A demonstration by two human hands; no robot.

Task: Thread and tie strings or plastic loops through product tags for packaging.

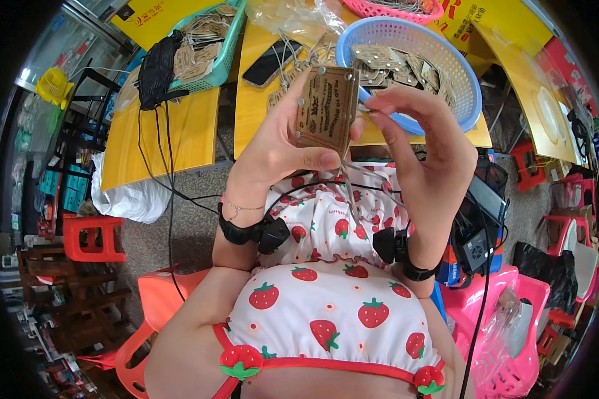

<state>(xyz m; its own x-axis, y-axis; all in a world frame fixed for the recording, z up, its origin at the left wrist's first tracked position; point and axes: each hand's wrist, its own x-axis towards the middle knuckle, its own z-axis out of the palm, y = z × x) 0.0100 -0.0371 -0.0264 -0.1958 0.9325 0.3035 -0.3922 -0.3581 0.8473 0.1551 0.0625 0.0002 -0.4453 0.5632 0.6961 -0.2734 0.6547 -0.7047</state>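
I hold the brown card tag [326, 110] up before me, left hand [279, 149] fingers clamped on it, right hand [422, 143] fingers pinching its string [353, 189]; threading seems underway, needing a steady pull next.

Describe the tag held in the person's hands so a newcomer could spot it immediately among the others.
Start at the yellow table and its round blue basket of tags. Just in front, the left hand pinches a brown cardboard tag, the right hand at its edge. Unlike the heaped tags, it is raised upright, strings dangling below.
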